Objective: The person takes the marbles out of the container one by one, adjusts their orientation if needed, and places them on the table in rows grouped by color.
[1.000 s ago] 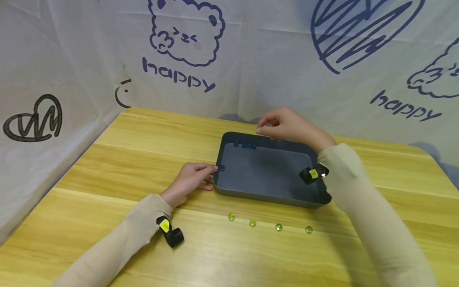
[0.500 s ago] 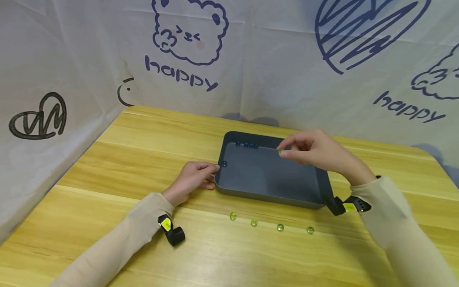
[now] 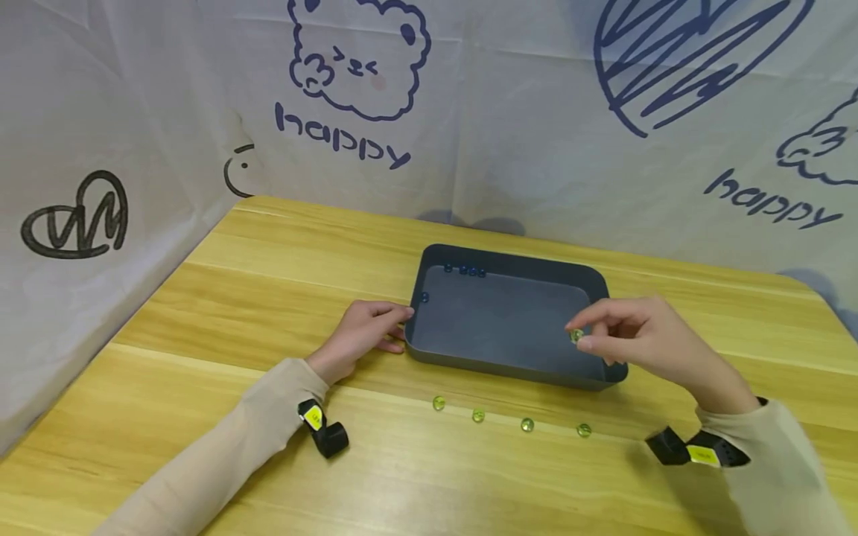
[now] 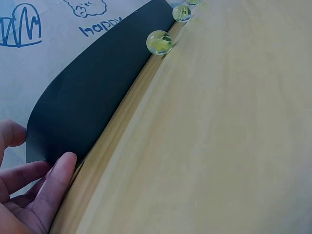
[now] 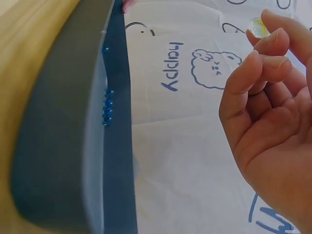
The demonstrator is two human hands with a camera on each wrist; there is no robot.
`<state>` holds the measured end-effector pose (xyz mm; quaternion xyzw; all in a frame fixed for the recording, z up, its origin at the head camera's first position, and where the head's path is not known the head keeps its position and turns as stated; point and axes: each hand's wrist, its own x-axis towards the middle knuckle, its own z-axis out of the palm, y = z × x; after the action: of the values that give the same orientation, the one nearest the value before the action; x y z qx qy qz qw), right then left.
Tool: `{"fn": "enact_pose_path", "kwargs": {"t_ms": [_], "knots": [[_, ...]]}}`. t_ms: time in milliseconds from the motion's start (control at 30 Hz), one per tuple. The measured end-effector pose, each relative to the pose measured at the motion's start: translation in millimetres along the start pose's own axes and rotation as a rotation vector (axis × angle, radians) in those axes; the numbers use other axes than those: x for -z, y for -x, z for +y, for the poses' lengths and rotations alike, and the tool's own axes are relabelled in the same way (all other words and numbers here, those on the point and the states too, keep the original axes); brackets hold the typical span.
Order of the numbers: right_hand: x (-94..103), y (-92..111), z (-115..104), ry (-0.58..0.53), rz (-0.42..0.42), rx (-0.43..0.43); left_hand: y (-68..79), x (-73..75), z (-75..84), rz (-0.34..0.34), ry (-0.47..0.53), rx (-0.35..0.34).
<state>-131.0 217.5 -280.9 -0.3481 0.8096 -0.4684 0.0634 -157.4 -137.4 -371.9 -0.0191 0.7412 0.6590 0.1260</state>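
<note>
A makeshift tabletop booth: doodled white cloth, lettered "happy", hangs behind and left of a wood-grain table.

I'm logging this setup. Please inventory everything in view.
Table: one, yellow wood, foreground.
Tray: one, dark grey, on the table.
Tray marbles: five, blue, inside, along its far and left sides.
Loose marbles: four, greenish, on the table before the tray.
Held marble: one, greenish, pinched in the right hand.
Cloth: sheet count unclear, white, beyond the table.
Drawings and lettering: several, blue or black, on the cloth.
Sleeves: two, beige, lower left and right.
Wrist devices: two, black and yellow, one per sleeve.
Left hand: one, touching the tray's left end.
Right hand: one, by the tray's right end.
</note>
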Motion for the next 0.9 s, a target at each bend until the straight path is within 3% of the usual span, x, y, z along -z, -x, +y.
{"fn": "enact_pose_path", "kwargs": {"t_ms": [533,900], "knots": [[1.5,23,13,-0.068,-0.109,0.102,-1.8,-2.3,2.2,-0.001,-0.016,0.013],[4.2,38,25,-0.061,-0.182,0.054,0.0,-0.5,0.3,-0.001,-0.027,0.001]]}}
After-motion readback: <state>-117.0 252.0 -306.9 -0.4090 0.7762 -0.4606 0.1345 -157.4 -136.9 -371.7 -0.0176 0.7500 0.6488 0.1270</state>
